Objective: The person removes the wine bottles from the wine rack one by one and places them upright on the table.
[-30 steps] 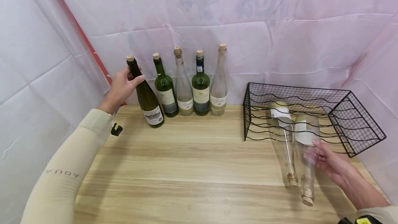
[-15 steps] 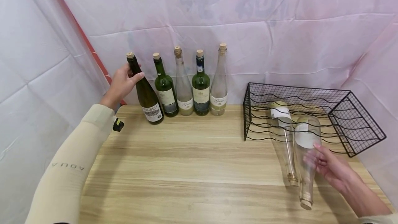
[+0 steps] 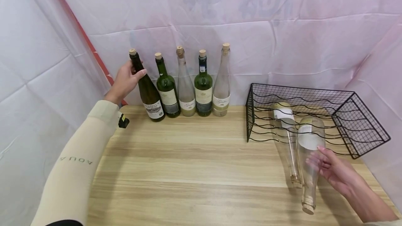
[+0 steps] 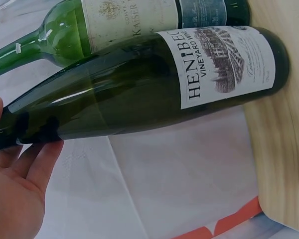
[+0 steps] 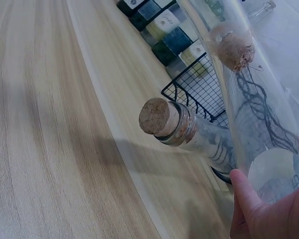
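My left hand (image 3: 124, 81) grips the neck of a dark green wine bottle (image 3: 149, 95) at the left end of a bottle row. It stands on the table; its white label (image 4: 224, 64) faces the left wrist camera. At the right, my right hand (image 3: 339, 173) holds a clear corked wine bottle (image 3: 309, 163) by its body. Its base end lies in the black wire wine rack (image 3: 367, 125), its corked neck pointing toward me. Beside it in the rack lies another clear wine bottle (image 3: 285, 142), whose cork (image 5: 159, 117) shows in the right wrist view.
Upright next to the dark bottle are two green bottles (image 3: 168, 95), (image 3: 203, 93) and two clear bottles (image 3: 186, 90), (image 3: 221, 90), all corked. White cloth (image 3: 220, 9) hangs behind the wooden table (image 3: 188, 163) and at both sides.
The dark bottle in my left hand has moved slightly back toward the row and stands nearer its green neighbour. The corked end of the right-hand bottle has shifted slightly toward me and left.
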### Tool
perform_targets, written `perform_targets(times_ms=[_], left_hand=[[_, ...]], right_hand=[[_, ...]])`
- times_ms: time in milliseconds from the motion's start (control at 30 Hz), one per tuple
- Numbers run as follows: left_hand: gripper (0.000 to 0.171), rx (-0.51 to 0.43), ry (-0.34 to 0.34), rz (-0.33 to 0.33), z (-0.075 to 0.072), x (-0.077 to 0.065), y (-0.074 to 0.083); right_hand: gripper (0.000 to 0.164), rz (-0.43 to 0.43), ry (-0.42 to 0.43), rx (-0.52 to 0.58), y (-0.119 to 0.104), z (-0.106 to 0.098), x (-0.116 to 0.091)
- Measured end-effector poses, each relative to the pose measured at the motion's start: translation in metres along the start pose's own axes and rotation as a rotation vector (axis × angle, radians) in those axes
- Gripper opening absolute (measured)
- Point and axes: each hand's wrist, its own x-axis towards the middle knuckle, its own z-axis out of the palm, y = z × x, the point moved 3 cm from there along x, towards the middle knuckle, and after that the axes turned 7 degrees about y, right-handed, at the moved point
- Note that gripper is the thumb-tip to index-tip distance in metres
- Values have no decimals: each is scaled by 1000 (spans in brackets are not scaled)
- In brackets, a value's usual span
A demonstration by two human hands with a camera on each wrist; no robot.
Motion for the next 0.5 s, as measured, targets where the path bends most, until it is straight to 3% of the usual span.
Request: perform_targets(times_ms=[133, 367, 500], left_hand=[[51, -4, -4, -5, 1, 2, 4], [54, -14, 4, -36, 5, 15, -17], [53, -18, 10, -44, 6, 18, -21]], right_hand=[[9, 2, 14, -20, 0, 2, -2], [11, 18, 65, -55, 1, 1, -3], [12, 27, 86, -75, 1, 3, -5]])
